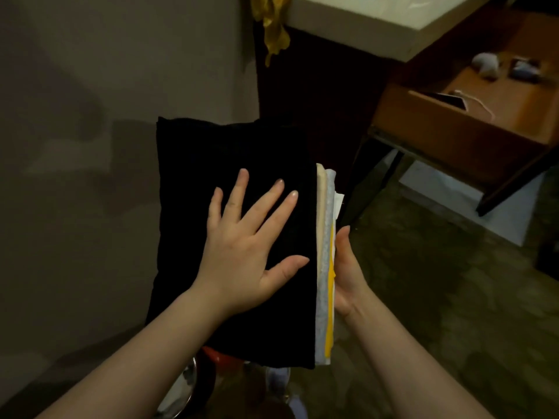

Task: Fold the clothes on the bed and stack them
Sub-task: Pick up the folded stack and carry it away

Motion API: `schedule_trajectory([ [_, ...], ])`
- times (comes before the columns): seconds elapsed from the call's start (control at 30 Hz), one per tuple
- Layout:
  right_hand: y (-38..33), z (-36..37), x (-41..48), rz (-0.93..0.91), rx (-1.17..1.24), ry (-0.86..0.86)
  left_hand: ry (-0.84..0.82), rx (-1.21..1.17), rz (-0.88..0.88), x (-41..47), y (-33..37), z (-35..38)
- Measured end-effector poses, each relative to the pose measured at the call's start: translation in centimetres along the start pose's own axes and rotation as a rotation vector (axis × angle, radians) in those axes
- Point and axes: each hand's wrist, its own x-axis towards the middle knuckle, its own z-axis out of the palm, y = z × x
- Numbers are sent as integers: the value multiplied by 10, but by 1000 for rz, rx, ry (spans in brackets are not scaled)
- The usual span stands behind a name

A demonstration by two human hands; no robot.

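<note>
STACK CARRIED BETWEEN TWO PALMS. A bare wall [90, 116] fills the frame from 7 to 11 o'clock, and a dark mottled floor [438, 297] is seen from 3 to 5 o'clock. A wooden drawer [453, 128] is shown pulled open at 2 o'clock.

At the centre, a stack of folded clothes [325, 267] is held in the air and tipped on edge, so that beige, grey, white and yellow layers are exposed along its 3 o'clock side. The stack is faced by a black garment [227, 152], its widest piece. The left hand [245, 252] is laid flat on that garment, fingers straight and spread. The right hand [348, 273] is pressed flat against the opposite face at 4 o'clock and is seen edge-on (its far fingers are hidden). A yellow cloth [273, 25] hangs at 12 o'clock. No bed is in view.

The folding is judged finished and the stack is judged to be in transit. For a clean carry, even pressure should be applied from both palms and the stack levelled before it is set down. The loose white corner [339, 198] at 2 o'clock should be watched, since thin inner layers could slip out.
</note>
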Motion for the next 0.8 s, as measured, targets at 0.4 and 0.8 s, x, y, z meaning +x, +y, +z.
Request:
schedule_trajectory([
  [0.4,-44,-47,-54,-209,73,119,-93,-66,268,67,54,46],
  [0.8,4,-77,-125,-355,120,293,-168,-190,413,24,91,83],
])
